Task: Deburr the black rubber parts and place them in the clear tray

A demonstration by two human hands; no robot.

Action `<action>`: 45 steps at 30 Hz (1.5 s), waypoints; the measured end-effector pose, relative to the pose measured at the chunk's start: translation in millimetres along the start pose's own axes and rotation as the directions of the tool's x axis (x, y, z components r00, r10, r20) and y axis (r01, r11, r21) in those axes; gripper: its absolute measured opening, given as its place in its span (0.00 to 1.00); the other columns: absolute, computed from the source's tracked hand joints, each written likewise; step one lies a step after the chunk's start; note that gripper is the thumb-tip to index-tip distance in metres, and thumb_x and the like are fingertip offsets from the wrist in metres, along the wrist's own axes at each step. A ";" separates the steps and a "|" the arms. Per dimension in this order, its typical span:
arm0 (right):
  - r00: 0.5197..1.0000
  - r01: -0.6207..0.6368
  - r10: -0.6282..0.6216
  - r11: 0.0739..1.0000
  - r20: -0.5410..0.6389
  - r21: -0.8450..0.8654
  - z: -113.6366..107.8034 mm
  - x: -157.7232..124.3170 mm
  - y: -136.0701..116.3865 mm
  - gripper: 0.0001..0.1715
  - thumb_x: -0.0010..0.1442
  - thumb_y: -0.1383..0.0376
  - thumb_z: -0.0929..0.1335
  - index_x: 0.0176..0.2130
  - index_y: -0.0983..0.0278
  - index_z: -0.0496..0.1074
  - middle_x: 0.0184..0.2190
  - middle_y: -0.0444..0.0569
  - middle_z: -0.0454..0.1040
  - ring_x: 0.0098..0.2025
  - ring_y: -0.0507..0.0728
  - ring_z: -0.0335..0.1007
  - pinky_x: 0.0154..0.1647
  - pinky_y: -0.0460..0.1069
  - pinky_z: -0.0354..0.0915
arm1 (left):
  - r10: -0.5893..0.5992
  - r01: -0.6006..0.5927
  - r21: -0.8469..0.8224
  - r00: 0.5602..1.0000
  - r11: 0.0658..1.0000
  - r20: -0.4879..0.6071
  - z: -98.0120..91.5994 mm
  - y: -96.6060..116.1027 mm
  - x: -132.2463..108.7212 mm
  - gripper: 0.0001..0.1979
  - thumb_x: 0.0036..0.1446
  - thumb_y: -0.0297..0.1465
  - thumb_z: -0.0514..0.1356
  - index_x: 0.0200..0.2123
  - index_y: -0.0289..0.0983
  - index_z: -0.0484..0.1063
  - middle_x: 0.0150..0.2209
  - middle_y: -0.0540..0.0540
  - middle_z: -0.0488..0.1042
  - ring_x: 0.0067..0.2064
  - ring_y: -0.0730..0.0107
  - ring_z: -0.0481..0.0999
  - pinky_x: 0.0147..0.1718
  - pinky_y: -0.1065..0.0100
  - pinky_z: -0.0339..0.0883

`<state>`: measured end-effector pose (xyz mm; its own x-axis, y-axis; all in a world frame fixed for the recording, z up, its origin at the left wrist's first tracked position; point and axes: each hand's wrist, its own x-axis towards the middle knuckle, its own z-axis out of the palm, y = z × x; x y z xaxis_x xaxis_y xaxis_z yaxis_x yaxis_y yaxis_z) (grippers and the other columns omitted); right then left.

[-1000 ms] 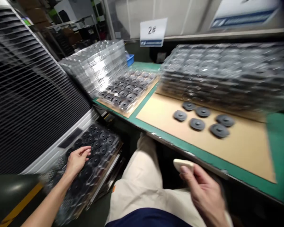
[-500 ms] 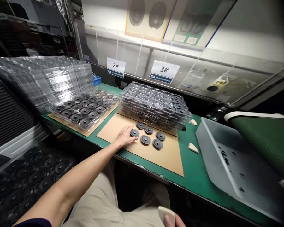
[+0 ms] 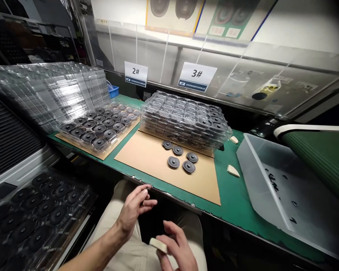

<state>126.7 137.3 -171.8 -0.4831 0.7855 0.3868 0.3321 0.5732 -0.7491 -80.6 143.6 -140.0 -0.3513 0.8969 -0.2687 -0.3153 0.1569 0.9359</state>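
Note:
Over my lap, in front of the table edge, my left hand (image 3: 133, 209) has its thumb and fingers pinched together. A dark disc appears to be between them, mostly hidden by the fingers. Lower and to the right, my right hand (image 3: 176, 246) grips a small cream-coloured block (image 3: 158, 244) between thumb and fingers. Several dark grey round discs with raised centres (image 3: 173, 162) lie loose on a brown cardboard sheet (image 3: 141, 150) ahead of both hands.
Stacked clear trays (image 3: 183, 116) stand behind the cardboard. A tray of discs (image 3: 98, 128) lies left, beside tall nested trays (image 3: 73, 90). More discs (image 3: 45, 207) are at lower left. Two cream blocks (image 3: 233, 171) and a translucent bin (image 3: 254, 180) are right.
My left hand has drawn back from the cardboard to above my lap, and the disc it touched is gone from there. My right hand has come up and left with the block.

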 end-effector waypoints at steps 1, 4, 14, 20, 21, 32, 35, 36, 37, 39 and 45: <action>0.996 0.072 -0.071 0.997 0.053 -0.015 6.7 4.7 -5.5 0.14 0.62 0.67 0.68 0.45 0.55 0.80 0.61 0.54 0.69 0.58 0.67 0.72 0.51 0.55 0.75 | -0.087 0.083 -0.117 0.996 0.990 -0.022 -1.5 -5.6 -16.7 0.23 0.67 0.47 0.55 0.57 0.39 0.70 0.46 0.40 0.76 0.48 0.52 0.83 0.49 0.55 0.75; 0.954 0.222 -0.215 0.975 0.211 -0.012 20.4 17.6 -22.0 0.21 0.58 0.69 0.66 0.49 0.56 0.77 0.69 0.52 0.59 0.66 0.71 0.62 0.61 0.64 0.68 | -0.308 0.247 -0.439 0.949 0.864 -0.072 -4.0 -14.8 -51.1 0.17 0.63 0.44 0.65 0.47 0.39 0.73 0.45 0.43 0.77 0.46 0.60 0.82 0.47 0.63 0.74; 0.858 -0.500 0.345 0.729 0.380 0.468 7.6 35.3 -49.0 0.13 0.70 0.58 0.68 0.39 0.64 0.77 0.37 0.49 0.75 0.39 0.56 0.71 0.43 0.49 0.68 | -0.289 0.320 -0.275 0.946 0.907 0.147 -20.2 -2.1 -75.5 0.25 0.63 0.43 0.65 0.62 0.47 0.71 0.61 0.44 0.74 0.62 0.58 0.72 0.59 0.64 0.66; 0.666 -0.654 0.468 -0.009 0.581 0.757 3.2 33.5 -50.7 0.16 0.67 0.55 0.72 0.44 0.66 0.77 0.39 0.51 0.77 0.41 0.57 0.74 0.45 0.50 0.70 | -0.199 0.248 -0.142 0.935 0.958 0.293 -24.0 -2.0 -69.1 0.33 0.57 0.35 0.71 0.65 0.45 0.69 0.65 0.39 0.71 0.66 0.47 0.68 0.64 0.55 0.66; 0.661 -0.660 0.460 -0.021 0.594 0.751 1.8 35.0 -50.1 0.17 0.67 0.55 0.72 0.45 0.66 0.77 0.39 0.51 0.77 0.41 0.57 0.75 0.45 0.51 0.71 | -0.207 0.251 -0.153 0.944 0.956 0.256 -22.7 -1.1 -68.7 0.32 0.56 0.35 0.72 0.64 0.45 0.70 0.64 0.38 0.72 0.66 0.46 0.69 0.63 0.56 0.66; 0.856 -0.516 0.451 0.770 0.252 0.375 -34.9 61.1 -54.4 0.17 0.73 0.53 0.66 0.42 0.64 0.75 0.30 0.45 0.71 0.32 0.52 0.66 0.33 0.47 0.63 | -0.165 0.179 -0.320 0.984 0.930 0.072 -31.5 20.3 -79.3 0.33 0.53 0.32 0.74 0.62 0.48 0.71 0.65 0.42 0.71 0.67 0.47 0.67 0.68 0.53 0.58; 0.915 -0.335 0.248 0.908 0.319 0.253 -38.9 63.6 -74.6 0.12 0.74 0.60 0.64 0.40 0.63 0.73 0.33 0.46 0.70 0.33 0.53 0.63 0.35 0.48 0.61 | -0.131 0.146 -0.281 0.989 0.949 0.072 -28.5 20.1 -81.7 0.33 0.52 0.31 0.74 0.61 0.49 0.72 0.65 0.43 0.71 0.67 0.47 0.67 0.67 0.53 0.61; 0.927 -0.257 0.177 0.942 0.332 0.215 -39.1 64.3 -78.9 0.11 0.73 0.62 0.64 0.41 0.63 0.73 0.34 0.46 0.71 0.34 0.53 0.64 0.37 0.49 0.61 | -0.121 0.137 -0.269 0.990 0.953 0.075 -27.1 20.3 -82.0 0.32 0.52 0.31 0.74 0.60 0.49 0.73 0.64 0.43 0.71 0.67 0.46 0.67 0.67 0.53 0.62; 0.934 -0.188 0.123 0.968 0.335 0.168 -39.0 65.0 -81.5 0.09 0.73 0.64 0.64 0.42 0.63 0.73 0.36 0.47 0.71 0.35 0.53 0.64 0.38 0.49 0.61 | -0.112 0.128 -0.258 0.991 0.958 0.078 -25.7 20.7 -82.1 0.32 0.51 0.31 0.75 0.59 0.50 0.73 0.64 0.44 0.72 0.67 0.46 0.66 0.66 0.53 0.63; 0.945 -0.096 0.074 0.994 0.318 0.056 -38.5 66.2 -82.4 0.08 0.73 0.66 0.63 0.45 0.63 0.72 0.39 0.49 0.72 0.38 0.55 0.65 0.41 0.51 0.61 | -0.096 0.112 -0.241 0.992 0.964 0.078 -23.6 21.9 -82.2 0.31 0.50 0.31 0.75 0.57 0.50 0.75 0.63 0.44 0.72 0.68 0.45 0.66 0.65 0.53 0.64; 0.932 -0.126 0.085 0.988 0.352 0.094 -39.1 69.2 -78.7 0.11 0.71 0.67 0.64 0.34 0.62 0.65 0.30 0.44 0.66 0.31 0.52 0.61 0.34 0.49 0.57 | -0.129 0.153 -0.261 0.986 0.953 0.105 -22.9 23.1 -83.7 0.31 0.50 0.35 0.76 0.59 0.49 0.75 0.63 0.43 0.73 0.66 0.45 0.69 0.65 0.53 0.64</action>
<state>98.8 155.7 -65.0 -0.7070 0.6989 0.1077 0.3126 0.4455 -0.8389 -78.6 62.7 -101.1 -0.2133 0.9074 -0.3621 -0.5841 0.1787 0.7918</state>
